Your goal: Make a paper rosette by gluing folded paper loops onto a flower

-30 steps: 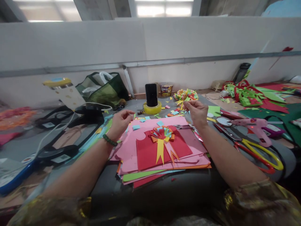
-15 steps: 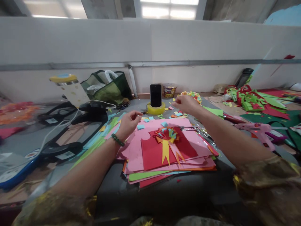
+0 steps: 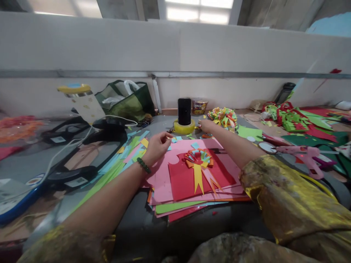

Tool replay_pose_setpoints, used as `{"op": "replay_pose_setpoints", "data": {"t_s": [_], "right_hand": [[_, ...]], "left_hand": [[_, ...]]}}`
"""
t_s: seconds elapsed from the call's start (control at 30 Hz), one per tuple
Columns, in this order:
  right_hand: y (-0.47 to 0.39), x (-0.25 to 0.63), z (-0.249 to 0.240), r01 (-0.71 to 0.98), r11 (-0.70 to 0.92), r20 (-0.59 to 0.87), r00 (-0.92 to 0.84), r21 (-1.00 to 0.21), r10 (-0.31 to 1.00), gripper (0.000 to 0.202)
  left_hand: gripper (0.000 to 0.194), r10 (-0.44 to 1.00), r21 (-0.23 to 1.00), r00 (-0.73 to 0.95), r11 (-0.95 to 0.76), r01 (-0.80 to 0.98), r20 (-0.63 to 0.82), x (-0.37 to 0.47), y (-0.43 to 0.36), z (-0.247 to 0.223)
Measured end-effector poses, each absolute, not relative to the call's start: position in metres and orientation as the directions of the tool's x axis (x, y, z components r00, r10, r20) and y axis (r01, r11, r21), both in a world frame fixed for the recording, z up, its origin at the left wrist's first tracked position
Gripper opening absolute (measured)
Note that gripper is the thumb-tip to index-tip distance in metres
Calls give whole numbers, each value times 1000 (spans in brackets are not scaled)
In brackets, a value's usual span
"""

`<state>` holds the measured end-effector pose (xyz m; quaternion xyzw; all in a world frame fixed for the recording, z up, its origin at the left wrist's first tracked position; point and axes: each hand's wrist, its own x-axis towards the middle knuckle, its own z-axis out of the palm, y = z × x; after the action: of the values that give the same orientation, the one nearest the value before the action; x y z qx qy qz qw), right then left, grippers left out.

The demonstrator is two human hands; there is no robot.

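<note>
My left hand [image 3: 159,147], with a green bead bracelet [image 3: 143,165] at the wrist, hovers over the left edge of the pink sheets [image 3: 161,182]. Its thumb and fingertips are pinched together; what they hold, if anything, is too small to name. Beyond the sheets, my right hand [image 3: 207,126] reaches down among small paper scraps beside the yellow tape roll [image 3: 184,128]. Its fingers are bent and close together, their tips partly hidden. On a red sheet [image 3: 179,179] between my arms lies a paper rosette [image 3: 199,159] with yellow and pink tails.
A phone [image 3: 184,111] stands upright in the tape roll, a printed cup [image 3: 200,106] behind it. Right are a multicoloured paper pompom [image 3: 223,117] and a pink glue gun [image 3: 305,155]. Left are green paper strips [image 3: 104,182], a tumbler [image 3: 85,104] and a green bag [image 3: 131,104].
My right hand has moved down and slightly left, to the scraps by the tape roll, uncovering the pompom. My left hand stays pinched, a little further right in view. The view has shifted slightly.
</note>
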<state>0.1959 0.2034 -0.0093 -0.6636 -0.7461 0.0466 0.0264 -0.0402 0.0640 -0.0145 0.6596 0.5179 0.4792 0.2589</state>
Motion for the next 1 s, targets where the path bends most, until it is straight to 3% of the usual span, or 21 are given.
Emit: {"op": "replay_pose_setpoints", "data": {"t_s": [0.27,0.43,0.57,0.7,0.8,0.9,1.0], "right_hand": [[192,200,-3,969,59,21,-56,-240,998,34],[184,205,19,885,28,113,28,-465,993,34],[163,202,38,739,75,156,42,-669,987,15],[119,191,48,582,173,190,-32,-795,981,15],[83,183,46,476,275,213,-182,-835,960,21],[56,176,39,385,409,258,-387,-827,885,24],[41,174,35,414,493,297,-452,-765,841,20]], "left_hand": [[14,933,857,13,-336,392,360,-38,62,-15],[13,936,874,14,-334,354,352,-39,63,-15],[15,945,898,35,-320,300,325,-37,61,-11],[34,954,923,82,-301,238,290,-29,51,-7],[47,961,961,154,-248,125,228,-21,41,-5],[48,952,986,262,-167,-1,161,-15,33,-5],[44,929,990,340,-133,-56,144,-14,30,-5]]}}
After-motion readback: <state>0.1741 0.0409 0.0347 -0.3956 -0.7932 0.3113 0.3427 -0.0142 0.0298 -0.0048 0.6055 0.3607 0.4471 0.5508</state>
